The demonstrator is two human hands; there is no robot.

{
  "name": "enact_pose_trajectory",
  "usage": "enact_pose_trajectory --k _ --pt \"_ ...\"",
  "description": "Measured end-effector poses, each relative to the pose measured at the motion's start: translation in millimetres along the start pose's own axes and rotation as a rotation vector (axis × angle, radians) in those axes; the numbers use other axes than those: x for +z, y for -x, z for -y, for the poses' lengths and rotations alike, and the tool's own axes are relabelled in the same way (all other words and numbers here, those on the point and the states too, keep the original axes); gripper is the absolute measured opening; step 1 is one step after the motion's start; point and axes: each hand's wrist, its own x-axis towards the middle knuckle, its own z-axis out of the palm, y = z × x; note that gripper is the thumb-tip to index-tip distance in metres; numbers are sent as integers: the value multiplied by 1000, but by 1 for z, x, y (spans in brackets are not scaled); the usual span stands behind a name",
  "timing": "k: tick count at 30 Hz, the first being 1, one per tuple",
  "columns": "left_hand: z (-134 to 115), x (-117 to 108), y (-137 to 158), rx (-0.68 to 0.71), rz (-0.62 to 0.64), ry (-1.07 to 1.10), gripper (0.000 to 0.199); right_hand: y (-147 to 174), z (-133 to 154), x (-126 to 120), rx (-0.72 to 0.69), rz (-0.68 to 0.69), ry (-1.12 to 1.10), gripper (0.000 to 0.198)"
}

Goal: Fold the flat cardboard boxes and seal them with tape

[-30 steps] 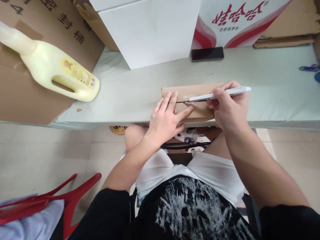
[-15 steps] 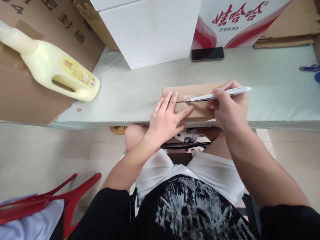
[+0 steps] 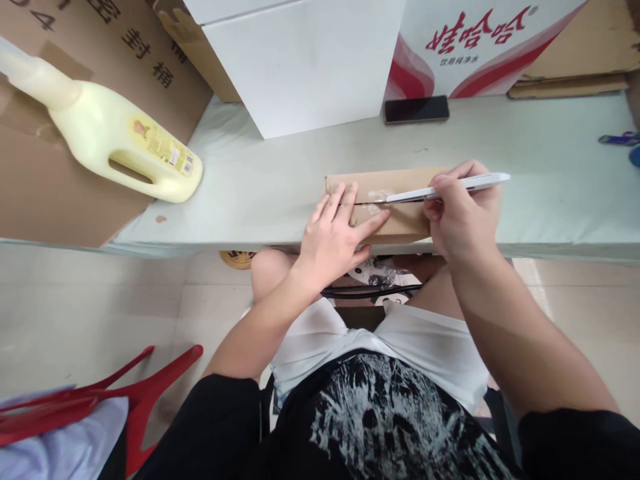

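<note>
A small brown cardboard box (image 3: 405, 223) lies at the front edge of the cloth-covered table, a dark seam running along its top with a bit of clear tape across it. My left hand (image 3: 334, 230) rests on the box's left part, fingers spread and flat. Closed around a white utility knife (image 3: 480, 181) is my right hand (image 3: 465, 213), over the box's right part. The knife slants low along the seam, its tip at the tape near my left fingers. How far the blade goes into the seam I cannot tell.
A pale yellow jug (image 3: 120, 140) stands at the left by a large carton (image 3: 30, 167). At the back are a white box (image 3: 305, 73), a black phone (image 3: 417, 110) and a red-and-white carton (image 3: 470, 50). A red chair (image 3: 145, 393) is at lower left.
The knife and my right hand have shifted slightly to the right along the seam. My left hand stays in place on the box.
</note>
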Motion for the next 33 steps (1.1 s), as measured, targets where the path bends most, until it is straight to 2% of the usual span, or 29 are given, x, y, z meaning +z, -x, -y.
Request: enact_pose_trajectory --k 13,21,26,33 --pt "1 1 0 12 -35 15 70 1 0 2 13 -126 -54 29" --pt "0 -1 0 1 -12 0 68 -2 -9 -3 -49 -97 1 32" --pt "0 -1 0 -4 -3 -6 65 -3 -15 -5 -84 -117 -25 33" --pt "1 1 0 3 -10 -28 70 -1 -10 -2 -104 -169 -92 33"
